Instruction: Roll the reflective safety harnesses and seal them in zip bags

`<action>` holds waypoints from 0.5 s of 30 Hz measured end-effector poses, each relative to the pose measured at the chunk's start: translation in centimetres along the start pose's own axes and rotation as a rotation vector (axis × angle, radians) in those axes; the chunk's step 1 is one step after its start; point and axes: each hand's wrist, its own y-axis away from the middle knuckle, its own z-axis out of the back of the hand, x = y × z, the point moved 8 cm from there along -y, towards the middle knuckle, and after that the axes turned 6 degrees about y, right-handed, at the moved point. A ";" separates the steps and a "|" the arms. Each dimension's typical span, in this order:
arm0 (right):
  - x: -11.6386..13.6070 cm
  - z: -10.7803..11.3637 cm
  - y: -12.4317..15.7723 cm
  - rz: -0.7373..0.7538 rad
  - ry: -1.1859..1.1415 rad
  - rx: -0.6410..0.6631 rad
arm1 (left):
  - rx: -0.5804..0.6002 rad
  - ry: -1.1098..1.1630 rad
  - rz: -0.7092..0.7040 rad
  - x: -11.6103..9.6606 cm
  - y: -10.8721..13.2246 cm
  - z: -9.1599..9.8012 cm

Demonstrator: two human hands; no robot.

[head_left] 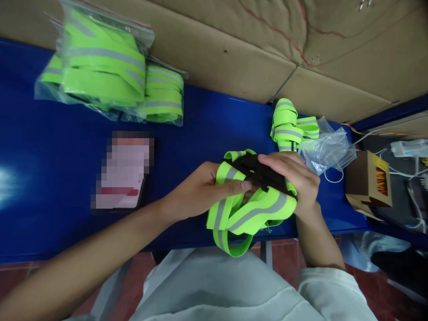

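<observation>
Between my two hands is a looped, neon-green reflective strap with a grey stripe and black parts along its top. My left hand grips its left side, the thumb lying over the green band. On the right, my right hand is wrapped round the black part and the strap's right end; some of its fingers are hidden behind. One loop of the strap hangs down past the table's front edge. Just beyond my right hand lie rolled neon-green reflective straps.
Clear bags of green straps lie at the back left of the blue table. A blurred-out phone is nearer. To the right are a crumpled clear plastic bag and an open cardboard box. Cardboard lines the back.
</observation>
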 end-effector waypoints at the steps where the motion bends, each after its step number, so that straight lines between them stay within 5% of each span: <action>1: -0.2 -0.3 -0.1 -0.027 -0.019 0.024 | -0.020 0.003 -0.012 0.1 -0.1 0.2; 9: -3.4 -1.8 0.8 -0.478 -0.434 0.093 | -0.413 0.166 -0.183 -0.6 0.1 3.0; 12: -2.3 -2.9 1.0 -0.478 -0.613 0.146 | -0.435 0.189 -0.209 -0.6 0.1 3.2; 15: -1.9 -3.2 1.3 -0.519 -0.436 0.059 | -0.405 0.097 -0.164 -0.3 -0.1 3.1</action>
